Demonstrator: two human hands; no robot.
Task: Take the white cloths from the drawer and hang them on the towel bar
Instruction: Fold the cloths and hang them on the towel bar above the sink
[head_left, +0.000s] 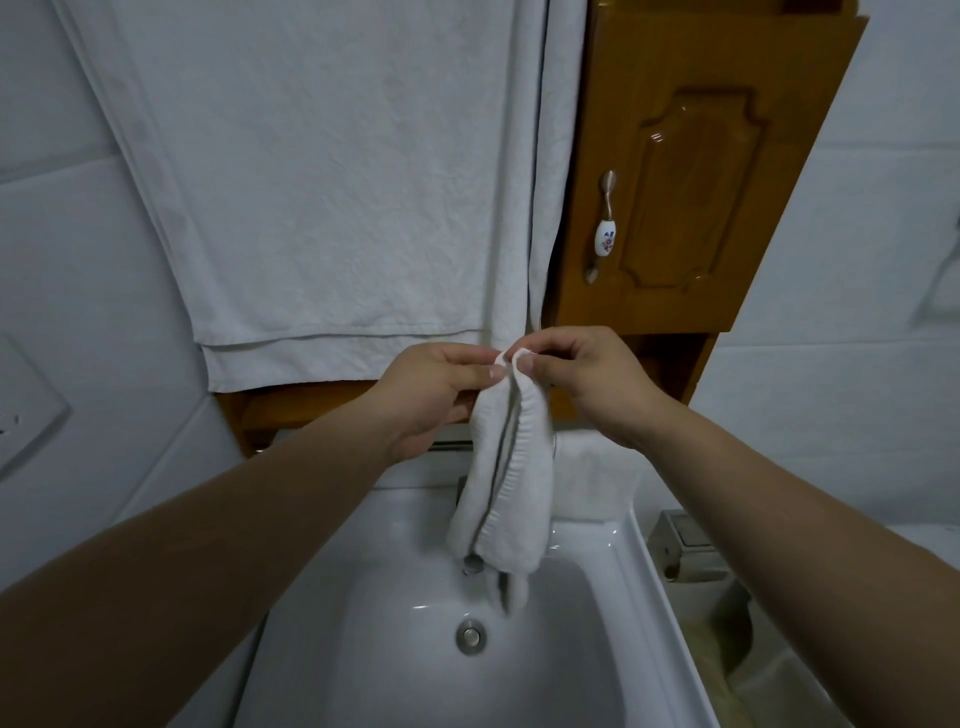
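A small white cloth (506, 483) hangs bunched over the sink, held at its top edge by both hands. My left hand (436, 395) pinches the top from the left, and my right hand (587, 379) pinches it from the right, fingertips almost touching. Behind and above, a large white towel (322, 176) hangs down the wall, with a narrower white cloth (550, 156) draped beside it. The towel bar itself and the drawer are out of view.
A white ceramic sink (644, 561) with a metal drain (470, 635) lies below the hands; the tap is mostly hidden behind the cloth. A wooden cabinet door (691, 171) with a porcelain handle (602, 228) is at upper right. Tiled walls stand on both sides.
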